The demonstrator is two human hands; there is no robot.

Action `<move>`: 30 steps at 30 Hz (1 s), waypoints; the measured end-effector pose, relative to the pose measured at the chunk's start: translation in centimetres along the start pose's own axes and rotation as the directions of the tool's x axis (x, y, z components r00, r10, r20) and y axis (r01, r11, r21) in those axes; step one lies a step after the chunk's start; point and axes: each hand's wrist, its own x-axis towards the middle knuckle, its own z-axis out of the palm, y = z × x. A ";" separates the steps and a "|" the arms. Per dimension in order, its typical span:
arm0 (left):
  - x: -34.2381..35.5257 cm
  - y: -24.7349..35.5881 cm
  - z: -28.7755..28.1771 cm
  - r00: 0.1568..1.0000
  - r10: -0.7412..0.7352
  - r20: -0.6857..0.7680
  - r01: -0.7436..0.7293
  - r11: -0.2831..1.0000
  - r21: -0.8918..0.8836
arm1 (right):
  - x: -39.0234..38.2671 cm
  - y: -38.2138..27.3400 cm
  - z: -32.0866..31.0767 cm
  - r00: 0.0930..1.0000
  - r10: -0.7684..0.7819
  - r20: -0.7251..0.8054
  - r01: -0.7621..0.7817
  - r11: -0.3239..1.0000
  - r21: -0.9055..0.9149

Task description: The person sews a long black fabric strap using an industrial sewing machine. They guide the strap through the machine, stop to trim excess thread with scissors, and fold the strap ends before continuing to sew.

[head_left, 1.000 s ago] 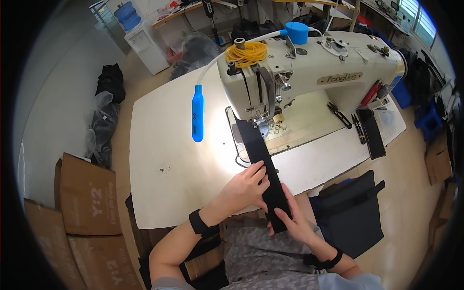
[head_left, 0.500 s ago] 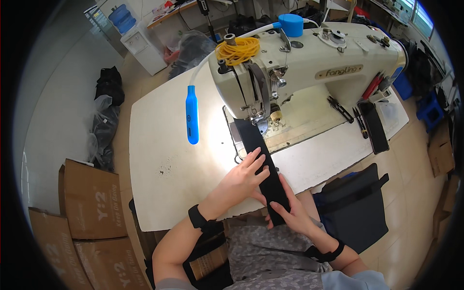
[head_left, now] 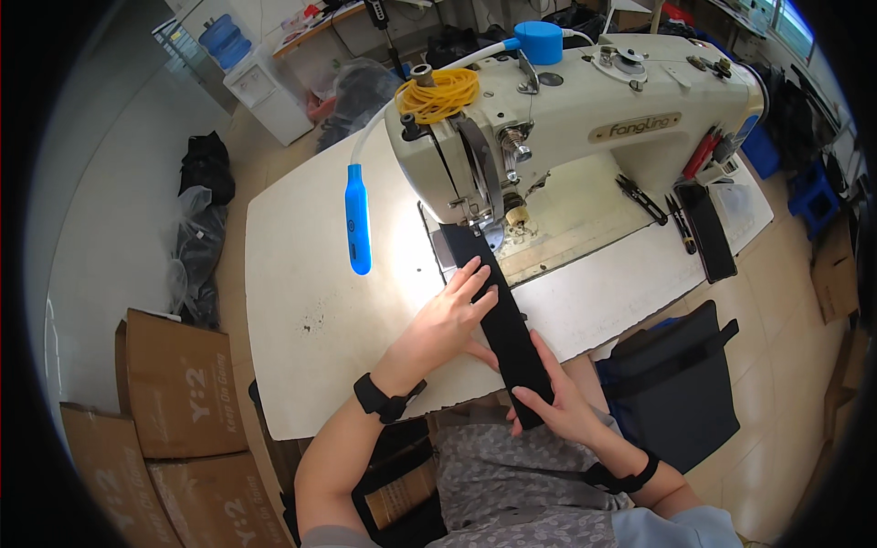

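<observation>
A long black fabric strip point(head_left: 508, 333) runs from beneath the needle area of a cream sewing machine point(head_left: 585, 114) toward my body. My left hand point(head_left: 454, 310) rests on the strip's left side, its fingers spread flat over the upper half close to the presser foot. Farther down, my right hand point(head_left: 557, 397) grips the strip's near end, thumb on top and fingers underneath. The near end hangs slightly past the table's front edge. Around the needle, the strip and the machine head hide the stitching point.
On the white table point(head_left: 320, 247) a blue lamp point(head_left: 358, 224) hangs left of the machine. Thread snips point(head_left: 641, 199), tweezers point(head_left: 681, 224) and a black tray point(head_left: 706, 233) lie to the right. A black fabric panel point(head_left: 671, 384) hangs off the front right. Cardboard boxes point(head_left: 178, 384) stand lower left.
My left hand has slid slightly toward the needle along the strip. My right hand keeps its hold at the near end. The whole view has shifted a little.
</observation>
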 end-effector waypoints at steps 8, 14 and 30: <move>0.0 0.6 0.1 1.000 -0.010 0.004 0.010 0.998 0.070 | 0.6 0.4 -0.3 0.996 -0.087 -0.014 0.087 0.995 -0.044; -1.1 1.4 0.5 1.000 0.009 -0.004 -0.009 0.999 0.032 | 0.8 0.4 -0.3 0.995 -0.097 0.005 0.097 0.995 -0.029; -1.5 3.7 0.2 0.982 0.180 0.055 -0.181 0.983 0.009 | -2.2 0.2 -0.2 0.999 -0.043 -0.013 0.041 0.994 -0.104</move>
